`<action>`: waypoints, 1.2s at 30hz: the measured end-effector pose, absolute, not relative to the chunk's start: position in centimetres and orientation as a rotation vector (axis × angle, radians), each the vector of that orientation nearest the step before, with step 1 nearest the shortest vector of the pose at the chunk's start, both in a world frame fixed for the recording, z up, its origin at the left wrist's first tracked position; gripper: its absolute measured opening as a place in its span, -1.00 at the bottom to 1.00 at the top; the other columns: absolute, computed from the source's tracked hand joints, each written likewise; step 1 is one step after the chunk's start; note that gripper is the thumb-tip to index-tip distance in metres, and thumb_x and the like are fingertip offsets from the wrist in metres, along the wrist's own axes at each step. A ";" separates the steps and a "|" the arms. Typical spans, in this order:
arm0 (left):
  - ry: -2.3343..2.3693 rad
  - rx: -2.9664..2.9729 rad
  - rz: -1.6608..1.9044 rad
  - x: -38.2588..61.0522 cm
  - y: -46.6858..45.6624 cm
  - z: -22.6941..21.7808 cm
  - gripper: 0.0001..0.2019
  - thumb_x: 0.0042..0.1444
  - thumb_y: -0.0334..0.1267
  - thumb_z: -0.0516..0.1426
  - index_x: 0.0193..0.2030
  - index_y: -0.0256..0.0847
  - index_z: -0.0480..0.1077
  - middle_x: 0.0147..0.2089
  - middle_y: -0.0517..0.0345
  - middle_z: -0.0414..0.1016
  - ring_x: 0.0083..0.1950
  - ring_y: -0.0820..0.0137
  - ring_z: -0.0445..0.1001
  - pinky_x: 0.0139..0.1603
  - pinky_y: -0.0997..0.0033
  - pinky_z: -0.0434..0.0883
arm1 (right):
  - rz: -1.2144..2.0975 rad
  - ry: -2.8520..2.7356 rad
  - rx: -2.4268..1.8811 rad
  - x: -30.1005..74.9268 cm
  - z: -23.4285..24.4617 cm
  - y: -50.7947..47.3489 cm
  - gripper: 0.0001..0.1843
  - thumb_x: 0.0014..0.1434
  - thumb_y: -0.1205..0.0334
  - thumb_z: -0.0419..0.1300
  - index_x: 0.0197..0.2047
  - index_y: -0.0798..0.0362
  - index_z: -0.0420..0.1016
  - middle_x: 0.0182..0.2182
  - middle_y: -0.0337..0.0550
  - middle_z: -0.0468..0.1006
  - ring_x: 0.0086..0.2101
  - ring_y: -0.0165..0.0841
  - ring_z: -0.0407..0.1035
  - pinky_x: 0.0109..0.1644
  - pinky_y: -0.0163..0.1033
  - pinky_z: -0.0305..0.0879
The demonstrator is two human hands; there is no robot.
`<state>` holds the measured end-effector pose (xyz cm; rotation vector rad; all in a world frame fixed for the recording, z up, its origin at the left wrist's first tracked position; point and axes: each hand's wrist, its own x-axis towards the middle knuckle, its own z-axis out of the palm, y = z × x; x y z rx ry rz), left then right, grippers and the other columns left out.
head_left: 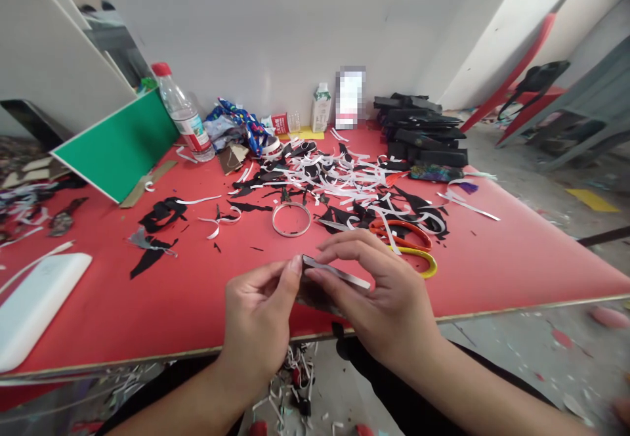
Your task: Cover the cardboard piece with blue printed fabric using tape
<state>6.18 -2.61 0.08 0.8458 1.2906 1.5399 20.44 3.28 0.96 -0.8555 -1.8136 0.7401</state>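
My left hand (258,314) and my right hand (381,288) meet above the near edge of the red table (516,259). Both pinch a small flat dark piece with a pale edge (335,273), which lies between the fingertips. My left thumb presses on its left end. My right fingers curl over its right part and hide most of it. Just behind my right hand lie scissors with orange and yellow handles (408,242). A thin ring (291,218) lies flat on the table beyond my left hand.
Black scraps and white strips (344,183) litter the middle of the table. A plastic bottle (183,113), a green board (121,147), a small carton (321,108) and a stack of dark pieces (423,130) stand at the back. A white flat object (34,305) lies at the near left.
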 end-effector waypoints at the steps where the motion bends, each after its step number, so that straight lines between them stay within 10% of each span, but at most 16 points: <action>1: 1.273 0.857 1.555 6.2 -2.7 0.1 -0.80 0.32 -0.14 0.29 -0.21 -0.16 0.74 -0.35 0.10 0.71 -0.37 0.36 0.64 -0.29 0.40 0.64 | 0.809 -1.774 -0.857 20.3 1.0 3.2 -0.92 0.22 0.30 0.42 -0.25 -0.05 0.62 -0.27 -0.17 0.68 -0.22 -0.28 0.59 -0.14 -0.18 0.55; 28: 1.210 0.854 1.602 6.5 -2.8 -0.4 -0.81 0.35 -0.16 0.27 -0.09 -0.11 0.73 -0.17 0.05 0.76 -0.21 0.28 0.69 -0.08 0.25 0.66 | 1.383 -1.498 -0.882 19.1 0.1 2.7 -0.89 0.37 0.15 0.25 -0.21 -0.03 0.47 -0.36 -0.19 0.60 -0.42 -0.37 0.52 -0.32 -0.25 0.57; 36: 1.064 0.825 1.598 7.0 -3.1 -0.4 -0.77 0.41 -0.17 0.21 -0.09 -0.10 0.73 -0.18 0.06 0.74 -0.14 0.29 0.66 -0.11 0.32 0.62 | 1.089 -1.575 -0.949 18.9 0.5 2.7 -0.87 0.31 0.20 0.28 -0.31 0.00 0.55 -0.36 -0.17 0.59 -0.40 -0.38 0.46 -0.38 -0.30 0.45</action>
